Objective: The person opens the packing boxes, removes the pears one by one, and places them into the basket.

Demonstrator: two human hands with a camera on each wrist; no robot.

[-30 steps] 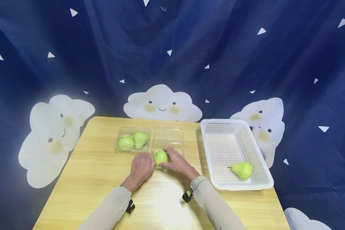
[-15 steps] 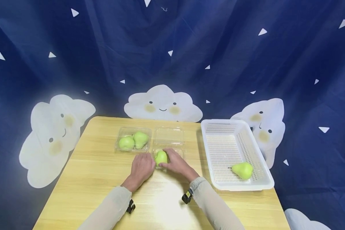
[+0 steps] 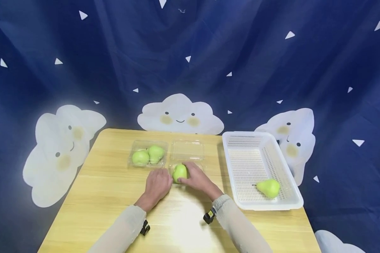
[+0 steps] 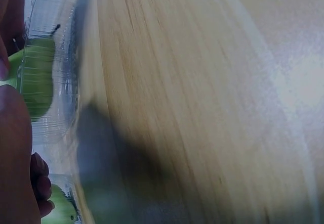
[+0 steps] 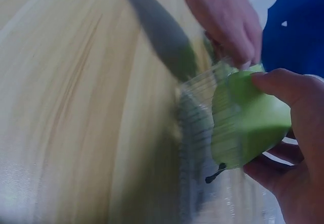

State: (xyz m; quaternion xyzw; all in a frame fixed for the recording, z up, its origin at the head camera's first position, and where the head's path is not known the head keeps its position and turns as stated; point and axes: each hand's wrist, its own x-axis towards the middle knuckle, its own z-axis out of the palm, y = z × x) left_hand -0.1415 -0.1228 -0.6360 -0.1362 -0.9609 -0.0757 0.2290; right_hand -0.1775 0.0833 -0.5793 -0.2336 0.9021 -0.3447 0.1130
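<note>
My right hand [image 3: 198,178] grips a green pear [image 3: 179,173], its thumb and fingers spread round the fruit. The pear sits low in the base of an open clear plastic container [image 3: 193,165], whose lid [image 3: 187,149] is folded back behind it. In the right wrist view the pear's dark stem [image 5: 215,174] points towards the near wall. My left hand [image 3: 158,184], fingers curled, pinches the container's left rim, close beside the pear. The right wrist view shows the left thumb and finger meeting at that edge. Most of the left fingertips are hidden in the head view.
To the left stands a closed clear container [image 3: 133,149] with two green fruits [image 3: 149,156] inside. A white perforated basket [image 3: 240,158] at the right holds one green pear [image 3: 269,188]. Behind the wooden table [image 3: 114,186] hangs a dark blue curtain [image 3: 190,77].
My right hand and the pear have shifted very slightly to the right. The left hand stays at the container's edge, and the whole head view has drifted a little.
</note>
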